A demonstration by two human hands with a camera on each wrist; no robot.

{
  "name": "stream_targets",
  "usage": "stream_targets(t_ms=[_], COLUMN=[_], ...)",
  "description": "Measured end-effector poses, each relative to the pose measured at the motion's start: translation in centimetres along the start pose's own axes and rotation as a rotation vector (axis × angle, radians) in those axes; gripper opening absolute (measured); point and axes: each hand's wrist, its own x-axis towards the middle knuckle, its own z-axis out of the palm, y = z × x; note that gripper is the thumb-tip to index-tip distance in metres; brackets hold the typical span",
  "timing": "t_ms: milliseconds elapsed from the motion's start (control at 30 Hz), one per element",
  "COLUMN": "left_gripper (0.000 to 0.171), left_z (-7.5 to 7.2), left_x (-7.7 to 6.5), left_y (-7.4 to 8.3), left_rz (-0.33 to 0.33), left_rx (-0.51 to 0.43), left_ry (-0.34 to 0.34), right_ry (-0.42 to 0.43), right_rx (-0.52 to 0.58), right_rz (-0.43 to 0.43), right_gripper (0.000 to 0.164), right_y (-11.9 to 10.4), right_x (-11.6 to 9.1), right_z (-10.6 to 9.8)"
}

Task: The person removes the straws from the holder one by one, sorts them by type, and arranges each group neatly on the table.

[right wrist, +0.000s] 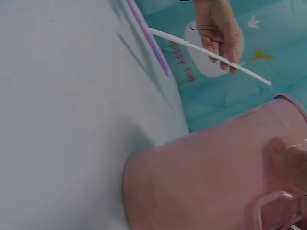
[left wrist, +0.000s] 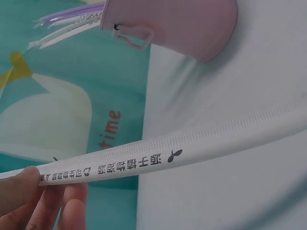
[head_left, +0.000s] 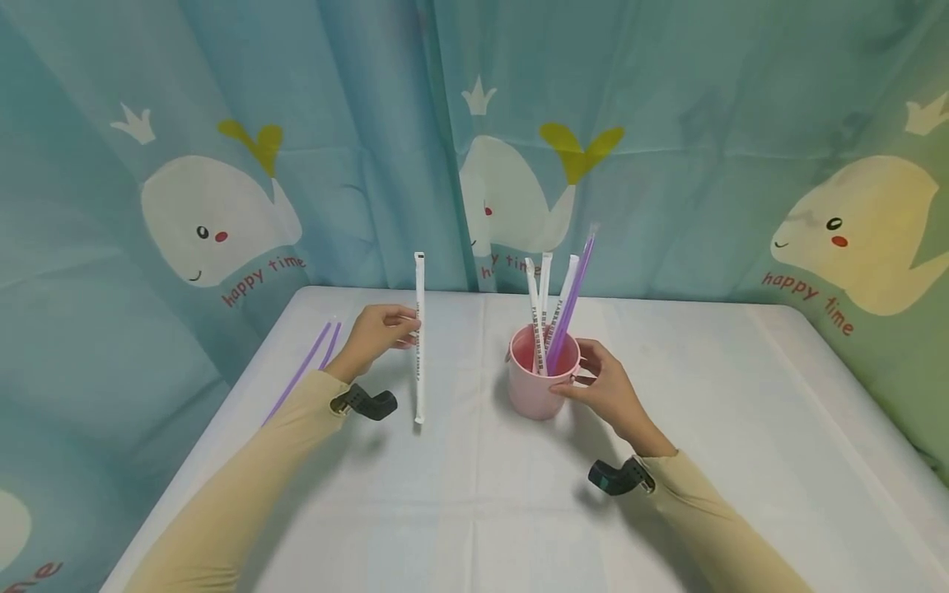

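Note:
My left hand (head_left: pixel 376 336) pinches a paper-wrapped straw (head_left: pixel 420 371) between thumb and fingers, holding it upright left of the bucket. Dark printed characters run along the white wrapper (left wrist: pixel 201 151) in the left wrist view. With my right hand (head_left: pixel 610 387) I grip the small pink bucket (head_left: pixel 535 399) at its right side, thumb near the rim. Several white wrapped straws (head_left: pixel 535 317) and a purple straw (head_left: pixel 569 309) in a clear sleeve lean inside it. A small pink handle (right wrist: pixel 276 203) shows on its side in the right wrist view.
Purple straws (head_left: pixel 300 375) lie on the white table (head_left: pixel 474 502) at the left, partly behind my left forearm. A blue-green curtain (head_left: pixel 371 165) with whale prints hangs along the table's back and sides. Each wrist carries a dark camera (head_left: pixel 371 403).

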Motion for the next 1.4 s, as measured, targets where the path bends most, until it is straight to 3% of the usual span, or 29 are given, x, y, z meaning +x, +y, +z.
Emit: stream_targets(t_ms=[400,900,1400], left_gripper=[0.034,0.034,0.025], left_z=[-0.1,1.3,3.4], left_x=[0.2,1.6,1.2], left_y=[-0.7,-3.6,-4.9], left_rz=[-0.085,-0.262,-0.271], left_rx=[-0.001,0.021,0.067], left_ry=[-0.032,-0.077,-0.078], right_ry=[-0.006,-0.011,-0.021], right_rx=[-0.032,-0.035,-0.065], right_rz=[-0.010,0.004,0.003], right_gripper=[0.076,0.075,0.077], right_y=[-0.4,-0.7,-0.5], right_x=[-0.1,-0.1,0.2], right_z=[-0.1,-0.3,-0.3])
